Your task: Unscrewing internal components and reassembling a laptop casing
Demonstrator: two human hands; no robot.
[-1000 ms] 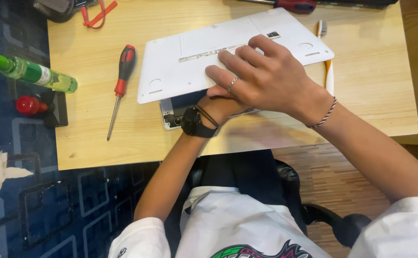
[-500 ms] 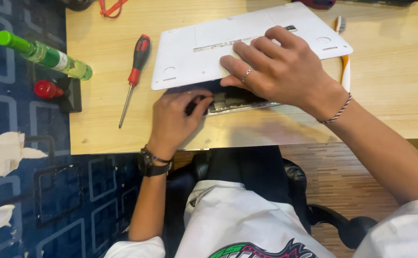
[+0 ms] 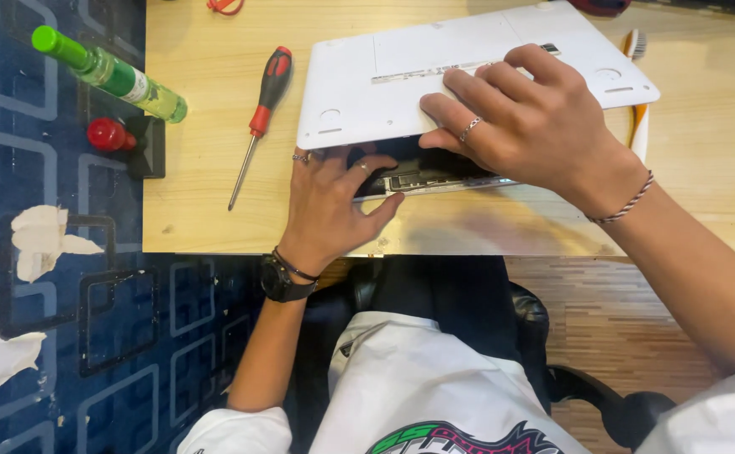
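Two hands on this one: left hand (image 3: 330, 206) fingers curled under the front edge of the flat white plastic laptop bottom cover (image 3: 468, 76), right hand (image 3: 527, 126) spread flat on top, near the wooden desk's (image 3: 199, 219) front edge, red-handled screwdriver (image 3: 260, 122) just left

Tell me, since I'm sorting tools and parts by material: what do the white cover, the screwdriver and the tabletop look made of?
The white cover looks like matte plastic: smooth, evenly white, with moulded round dimples. The screwdriver has a thin grey, probably steel shaft and a red-and-black handle, seemingly plastic or rubber. The tabletop shows pale wood grain with a smooth finish; solid wood or laminate cannot be told.
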